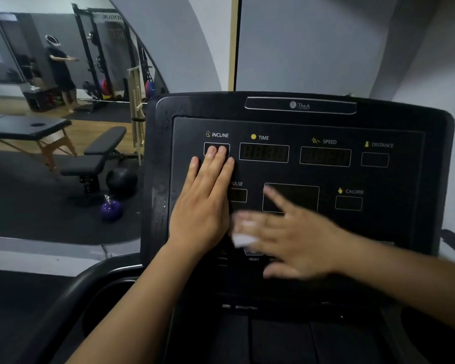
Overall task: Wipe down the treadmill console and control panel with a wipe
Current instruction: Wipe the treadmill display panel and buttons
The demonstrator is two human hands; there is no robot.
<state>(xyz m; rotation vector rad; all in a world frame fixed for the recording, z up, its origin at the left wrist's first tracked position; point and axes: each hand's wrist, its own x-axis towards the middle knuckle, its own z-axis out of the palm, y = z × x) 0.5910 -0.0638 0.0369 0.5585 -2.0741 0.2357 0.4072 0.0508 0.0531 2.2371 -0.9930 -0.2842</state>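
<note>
While the left hand (208,195) lies flat and empty on the panel (394,179), right hand (294,240), blurred, presses a wipe (243,239) under spread fingers; wipe could slip free.

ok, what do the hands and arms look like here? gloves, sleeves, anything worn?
Both hands are bare: no gloves on the left hand or the right hand. No rings, watch or wristband show. Both forearms are uncovered as far as the frame reaches, so no sleeves are in view. The right hand is motion-blurred, so small details on it cannot be ruled out.
</note>
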